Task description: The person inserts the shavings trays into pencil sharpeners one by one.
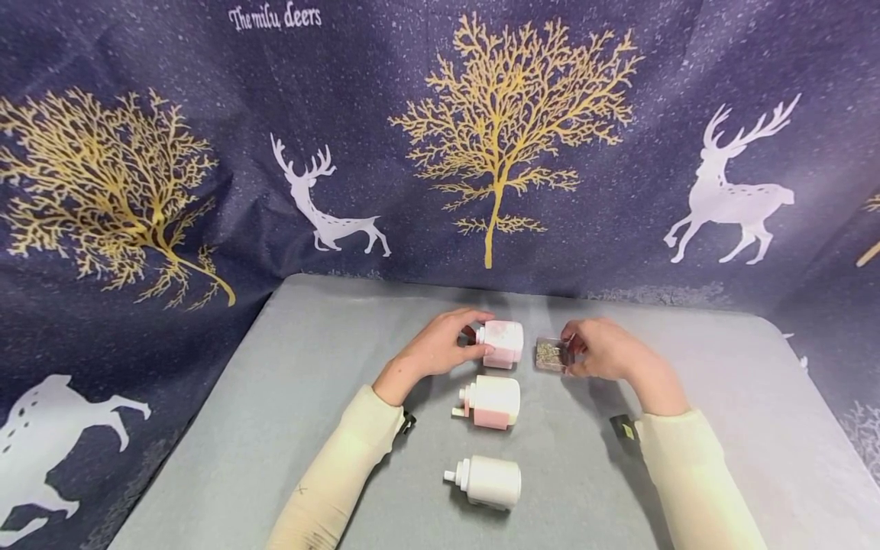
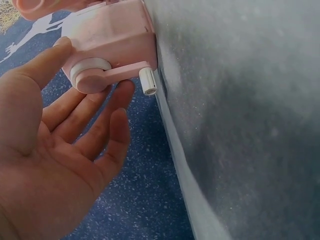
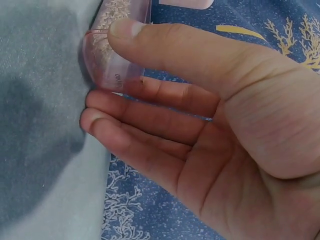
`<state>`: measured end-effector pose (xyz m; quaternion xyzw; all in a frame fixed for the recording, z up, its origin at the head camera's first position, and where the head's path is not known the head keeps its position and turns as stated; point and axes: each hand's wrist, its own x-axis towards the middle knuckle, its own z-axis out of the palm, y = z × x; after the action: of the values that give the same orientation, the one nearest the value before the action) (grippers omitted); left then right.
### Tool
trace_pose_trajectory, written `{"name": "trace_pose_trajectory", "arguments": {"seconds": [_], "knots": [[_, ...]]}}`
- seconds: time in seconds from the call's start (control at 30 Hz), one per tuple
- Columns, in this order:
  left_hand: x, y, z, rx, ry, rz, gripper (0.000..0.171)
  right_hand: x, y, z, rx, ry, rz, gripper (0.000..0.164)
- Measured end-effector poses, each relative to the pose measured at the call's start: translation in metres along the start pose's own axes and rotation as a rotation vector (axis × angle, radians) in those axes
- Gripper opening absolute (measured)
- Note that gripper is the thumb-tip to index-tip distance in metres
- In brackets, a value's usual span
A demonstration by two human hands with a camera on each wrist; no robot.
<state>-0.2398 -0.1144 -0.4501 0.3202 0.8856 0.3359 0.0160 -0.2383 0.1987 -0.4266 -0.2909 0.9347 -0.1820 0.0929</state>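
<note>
My left hand [image 1: 443, 344] grips a pink pencil sharpener [image 1: 505, 341] at its crank side, at the back of the table. In the left wrist view the thumb lies on one side of the pink body [image 2: 115, 32] and fingertips reach round the other. Its crank arm [image 2: 120, 73] ends in a white knob [image 2: 148, 81]. Just to the right, my right hand [image 1: 605, 349] pinches a clear pinkish shavings drawer [image 1: 550, 355] by its right end. Pale shavings [image 3: 112, 15] fill part of the drawer, and its end lies between thumb and fingers in the right wrist view.
A white-and-pink sharpener [image 1: 496, 402] lies closer to me, below the held one. Nearer still is a white sharpener [image 1: 493, 483], its crank facing left. Everything rests on a grey-covered table [image 1: 275, 397], with a dark blue deer-print cloth [image 1: 584, 229] hanging behind it.
</note>
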Motion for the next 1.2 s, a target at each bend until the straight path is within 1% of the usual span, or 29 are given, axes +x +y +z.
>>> {"name": "trace_pose_trajectory", "arguments": {"seconds": [0.17,0.3,0.9,1.2], "knots": [[0.000,-0.001,0.000,-0.011,-0.003,-0.007,0.057,0.000,0.000,0.000,0.007,0.006,-0.013,0.048],[0.000,-0.001,0.000,-0.022,-0.006,-0.014,0.056,0.002,-0.002,0.003,-0.010,0.016,-0.023,0.049],[-0.001,-0.004,0.002,-0.039,0.008,-0.010,0.057,0.008,-0.007,0.010,-0.045,0.062,-0.050,0.050],[0.000,-0.002,0.003,-0.039,0.004,-0.038,0.058,0.010,-0.009,0.013,-0.046,0.065,-0.073,0.047]]}}
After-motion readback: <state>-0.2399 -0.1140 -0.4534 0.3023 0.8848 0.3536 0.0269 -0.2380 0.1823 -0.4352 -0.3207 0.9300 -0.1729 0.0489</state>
